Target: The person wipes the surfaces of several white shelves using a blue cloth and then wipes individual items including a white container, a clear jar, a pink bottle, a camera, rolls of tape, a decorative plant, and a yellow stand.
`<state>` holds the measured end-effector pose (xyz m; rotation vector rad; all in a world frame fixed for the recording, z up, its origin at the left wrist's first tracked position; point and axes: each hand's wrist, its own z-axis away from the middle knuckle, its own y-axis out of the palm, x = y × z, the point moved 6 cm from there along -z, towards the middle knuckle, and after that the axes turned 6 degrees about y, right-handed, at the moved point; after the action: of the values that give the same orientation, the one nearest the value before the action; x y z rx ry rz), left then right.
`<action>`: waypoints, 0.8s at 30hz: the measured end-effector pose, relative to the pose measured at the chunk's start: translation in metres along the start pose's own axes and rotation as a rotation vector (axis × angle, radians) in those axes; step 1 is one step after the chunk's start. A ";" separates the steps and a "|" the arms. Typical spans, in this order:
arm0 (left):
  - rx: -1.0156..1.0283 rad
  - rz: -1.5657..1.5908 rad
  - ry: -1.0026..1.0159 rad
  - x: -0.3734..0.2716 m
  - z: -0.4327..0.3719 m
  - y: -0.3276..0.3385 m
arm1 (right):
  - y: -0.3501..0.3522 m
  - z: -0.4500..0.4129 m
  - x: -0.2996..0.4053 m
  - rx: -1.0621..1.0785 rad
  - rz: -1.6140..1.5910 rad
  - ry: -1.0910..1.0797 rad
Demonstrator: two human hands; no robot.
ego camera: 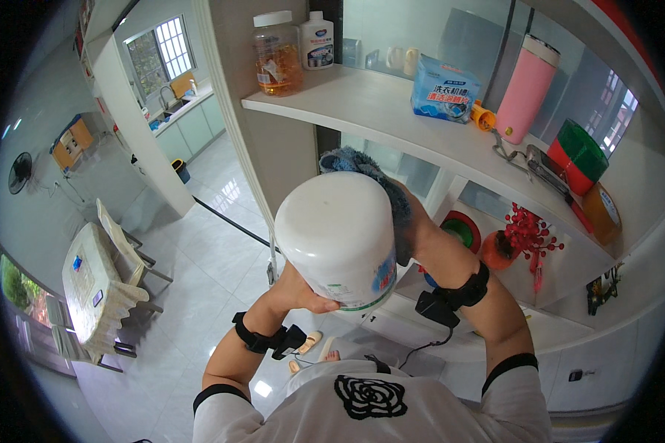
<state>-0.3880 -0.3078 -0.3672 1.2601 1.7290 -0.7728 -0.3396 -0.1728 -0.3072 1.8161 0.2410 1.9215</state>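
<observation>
A large white plastic jar (332, 221) with a printed label is raised in front of my chest, its smooth white end towards the camera. My left hand (305, 293) grips it low on the left side, the thumb showing at the label's edge. On the jar's right side, my right hand (413, 221) holds a grey-blue fluffy cloth (360, 161), which lies against the jar. Part of the cloth and most fingers of both hands are hidden behind the jar.
Beyond the jar a white shelf (354, 108) carries a clear jar with orange contents (277, 61), a white bottle (317, 41), a blue packet (444, 88), a pink tumbler (529, 88) and tape rolls (578, 155). Red berry decorations (526, 230) stand lower. A dining table (88, 288) is far left.
</observation>
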 end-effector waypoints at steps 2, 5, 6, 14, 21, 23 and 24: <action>-0.051 -0.004 0.031 0.001 -0.002 -0.002 | -0.005 0.001 -0.007 -0.034 0.000 -0.005; -0.122 -0.108 0.080 0.002 -0.005 -0.006 | -0.015 0.002 -0.017 -0.025 -0.077 -0.070; -0.166 -0.090 0.088 0.002 -0.007 -0.007 | -0.015 0.004 -0.017 0.019 -0.151 -0.131; -0.473 -0.056 0.157 -0.008 -0.015 -0.022 | -0.002 0.044 -0.017 -0.231 0.545 -0.741; -0.702 0.005 0.177 -0.024 -0.018 -0.024 | 0.032 0.067 -0.026 -0.233 1.174 -1.305; -0.699 0.043 0.201 -0.025 -0.022 -0.018 | 0.021 0.057 -0.016 -0.314 0.879 -1.223; -0.671 0.014 0.196 -0.028 -0.022 -0.017 | 0.010 0.048 -0.015 -0.372 0.586 -1.115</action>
<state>-0.4064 -0.3060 -0.3323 0.8932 1.9050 -0.0289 -0.2947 -0.1984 -0.3111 2.4925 -1.0213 0.8375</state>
